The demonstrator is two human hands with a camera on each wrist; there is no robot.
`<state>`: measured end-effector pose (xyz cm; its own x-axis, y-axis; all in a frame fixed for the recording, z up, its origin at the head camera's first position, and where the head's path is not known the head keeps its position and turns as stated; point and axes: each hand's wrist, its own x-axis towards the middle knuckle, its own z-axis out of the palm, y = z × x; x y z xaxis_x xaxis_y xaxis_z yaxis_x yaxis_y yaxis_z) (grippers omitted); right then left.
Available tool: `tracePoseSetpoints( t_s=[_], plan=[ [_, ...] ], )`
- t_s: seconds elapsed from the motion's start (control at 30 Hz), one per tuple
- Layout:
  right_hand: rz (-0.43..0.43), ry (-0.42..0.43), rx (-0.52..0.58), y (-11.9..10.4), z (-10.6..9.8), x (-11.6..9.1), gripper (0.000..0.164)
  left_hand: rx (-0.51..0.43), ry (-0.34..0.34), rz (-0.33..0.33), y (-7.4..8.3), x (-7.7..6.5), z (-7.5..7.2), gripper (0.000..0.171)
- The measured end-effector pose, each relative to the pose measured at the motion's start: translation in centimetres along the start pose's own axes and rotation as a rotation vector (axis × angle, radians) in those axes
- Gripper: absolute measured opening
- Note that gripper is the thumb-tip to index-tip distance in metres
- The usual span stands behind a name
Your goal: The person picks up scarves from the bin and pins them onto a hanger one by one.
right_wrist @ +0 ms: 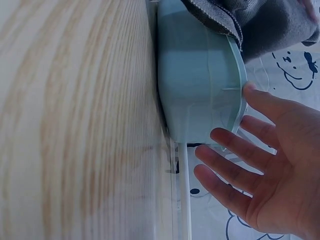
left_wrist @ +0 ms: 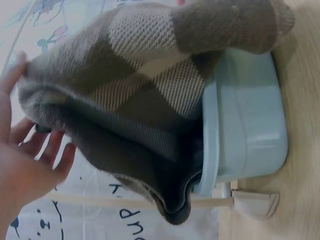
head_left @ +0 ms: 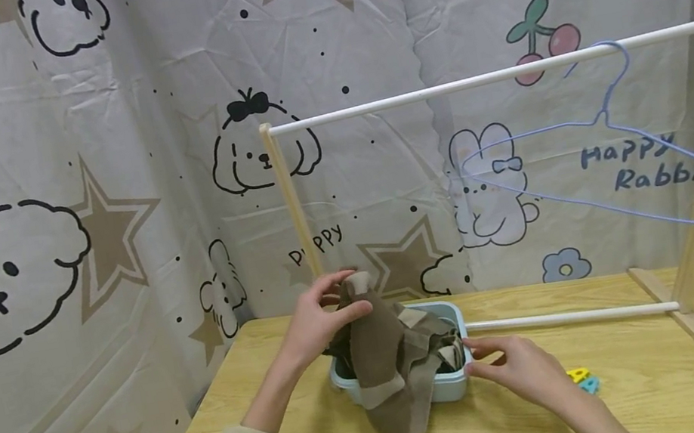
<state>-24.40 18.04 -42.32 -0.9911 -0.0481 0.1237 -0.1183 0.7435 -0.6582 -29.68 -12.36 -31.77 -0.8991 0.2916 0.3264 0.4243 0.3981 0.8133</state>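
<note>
In my left hand (head_left: 326, 319) I hold the raised end of a brown-and-beige checked cloth (head_left: 378, 341), perhaps a garment. In the left wrist view, the thumb and fingers close about one end of the cloth (left_wrist: 145, 65), and dark folds show beneath it. Its lower part lies in a light blue plastic tub (head_left: 451, 387) and hangs over the near rim. At the tub's right side is my right hand (head_left: 516, 364). In the right wrist view its thumb meets the tub's rim (right_wrist: 240, 75), while the other fingers (right_wrist: 225, 170) are spread and nearly straight.
A rack with a white top rail (head_left: 436, 90) and wooden posts stands behind the tub. On the rail hangs a blue wire hanger (head_left: 603, 120). Yellow and blue clips (head_left: 584, 380) lie on the wooden table (head_left: 493, 429) beside my right wrist. A printed curtain (head_left: 325, 44) forms the background.
</note>
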Motion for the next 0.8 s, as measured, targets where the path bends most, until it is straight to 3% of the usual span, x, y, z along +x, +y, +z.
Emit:
tracePoseSetpoints(
  t_s=[0.1, 0.27, 0.5, 0.8],
  plan=[
    [0.004, -0.001, 0.001, 0.0, -0.1, -0.1, 0.048, 0.056, 0.065, 0.027, 0.1, -0.1, 0.6, 0.046],
    [0.006, -0.007, 0.008, 0.0, -0.1, -0.2, 0.047, 0.048, 0.186, 0.061, 0.4, 0.1, 1.0, 0.035],
    [0.005, -0.02, 0.02, 0.0, -0.1, -0.1, 0.049, -0.045, 0.327, 0.152, 1.6, 1.2, 0.1, 0.032],
    [0.016, -0.019, 0.021, 0.0, -0.1, -0.1, 0.049, -0.178, 0.456, 0.265, 4.0, 3.1, -1.4, 0.028]
  ],
)
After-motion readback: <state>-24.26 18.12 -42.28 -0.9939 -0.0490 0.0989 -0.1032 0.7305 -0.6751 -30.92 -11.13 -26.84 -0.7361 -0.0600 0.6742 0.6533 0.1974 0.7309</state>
